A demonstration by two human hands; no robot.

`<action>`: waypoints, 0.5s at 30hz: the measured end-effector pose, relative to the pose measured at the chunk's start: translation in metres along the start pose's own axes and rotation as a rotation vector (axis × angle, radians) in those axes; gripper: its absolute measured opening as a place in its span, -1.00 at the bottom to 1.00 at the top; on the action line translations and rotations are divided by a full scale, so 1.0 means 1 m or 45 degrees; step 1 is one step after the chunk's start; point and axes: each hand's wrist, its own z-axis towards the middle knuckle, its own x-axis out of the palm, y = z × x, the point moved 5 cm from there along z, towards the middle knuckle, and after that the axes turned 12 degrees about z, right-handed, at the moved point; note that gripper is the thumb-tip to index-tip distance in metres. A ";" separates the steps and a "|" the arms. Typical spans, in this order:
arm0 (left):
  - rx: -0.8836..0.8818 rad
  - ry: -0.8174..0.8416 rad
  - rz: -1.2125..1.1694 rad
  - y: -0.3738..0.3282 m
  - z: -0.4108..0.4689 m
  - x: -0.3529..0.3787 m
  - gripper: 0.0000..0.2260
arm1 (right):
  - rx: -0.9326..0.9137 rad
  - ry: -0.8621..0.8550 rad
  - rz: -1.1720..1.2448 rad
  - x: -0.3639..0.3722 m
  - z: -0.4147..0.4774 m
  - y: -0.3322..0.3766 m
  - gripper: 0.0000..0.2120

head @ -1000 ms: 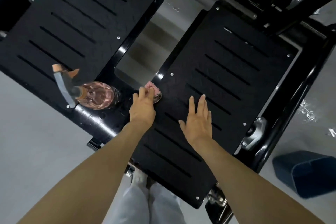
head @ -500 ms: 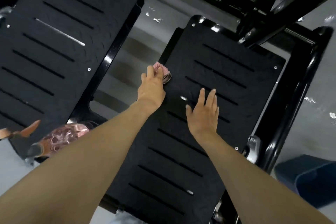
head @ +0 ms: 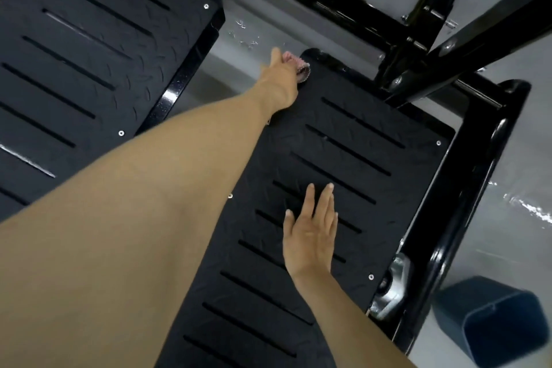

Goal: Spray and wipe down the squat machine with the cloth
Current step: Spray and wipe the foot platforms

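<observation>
Cloth (head: pixel 297 64): pink, bunched, on far left corner of foot plate (head: pixel 418 140), under left hand (head: pixel 280 75). Left grip: fingers hidden, cannot tell. Right hand (head: pixel 310 236): flat on foot plate centre, fingers straight. Bin (head: pixel 490 323): blue, on floor (head: pixel 522 248) right of foot plate; contents not discernible.

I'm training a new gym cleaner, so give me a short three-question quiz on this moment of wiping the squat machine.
1. True or false: the right hand lies flat on the footplate.
2. Which hand holds the pink cloth? A) left hand B) right hand C) neither
3. Fill in: the cloth is at the footplate's far ___ corner.
Key: 1 true; 2 A; 3 left.
</observation>
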 end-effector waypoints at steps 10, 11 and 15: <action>-0.063 -0.099 0.027 0.038 -0.101 0.043 -0.48 | -0.022 -0.012 -0.025 -0.011 -0.012 0.013 -0.40; -0.078 -0.095 0.050 0.043 -0.116 0.051 -0.46 | -0.041 -0.012 -0.028 -0.011 -0.016 0.017 -0.40; -0.167 -0.037 0.132 0.069 -0.175 0.083 -0.42 | -0.136 0.005 -0.071 -0.007 -0.037 0.032 -0.40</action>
